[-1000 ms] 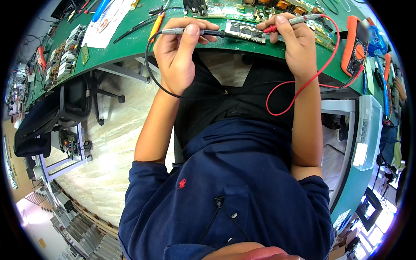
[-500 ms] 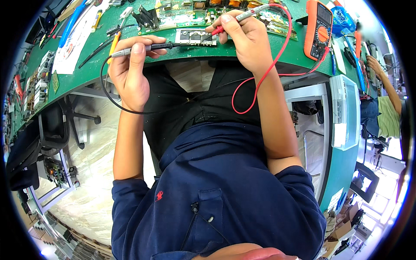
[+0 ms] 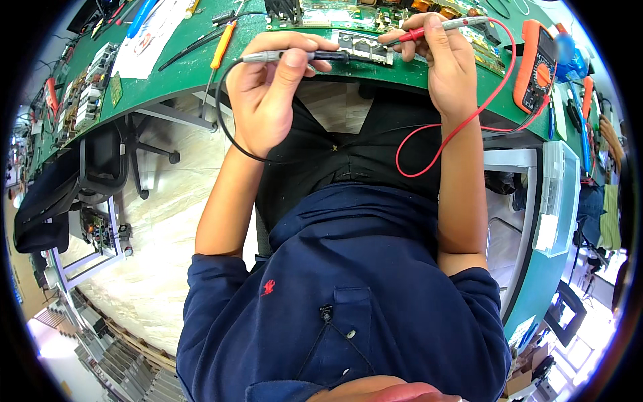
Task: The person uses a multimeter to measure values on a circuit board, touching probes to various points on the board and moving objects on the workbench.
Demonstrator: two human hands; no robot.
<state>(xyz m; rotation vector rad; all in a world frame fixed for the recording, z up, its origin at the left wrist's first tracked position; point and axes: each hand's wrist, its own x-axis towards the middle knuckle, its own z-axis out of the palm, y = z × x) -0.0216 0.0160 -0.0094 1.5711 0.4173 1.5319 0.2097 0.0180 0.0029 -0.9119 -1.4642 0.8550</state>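
My left hand point(image 3: 264, 107) grips a black multimeter probe point(image 3: 327, 56) with a grey handle, pointing right. Its tip is over the front edge of a small white-and-black component block point(image 3: 365, 47) near the bench edge. In my right hand point(image 3: 452, 70) is a red probe point(image 3: 416, 32) with a grey handle end, pointing left. That tip is at the block's right part; whether either tip touches metal is too small to tell. Behind the block lies a green circuit board point(image 3: 335, 19). An orange-and-black multimeter point(image 3: 536, 65) stands to the right, with the red lead point(image 3: 492, 107) running to it.
A yellow-handled screwdriver point(image 3: 223, 45) lies left of my left hand. Further left are white paper point(image 3: 144, 50) and several boards point(image 3: 94, 87). A clear plastic box point(image 3: 561, 197) hangs at the bench's right side. A co-worker's arm point(image 3: 611, 137) shows at far right. An office chair point(image 3: 104, 157) stands left.
The whole view has shifted, so the bench appears further right. My left hand has moved slightly right along the block, leaving the screwdriver uncovered. Both probes stay held.
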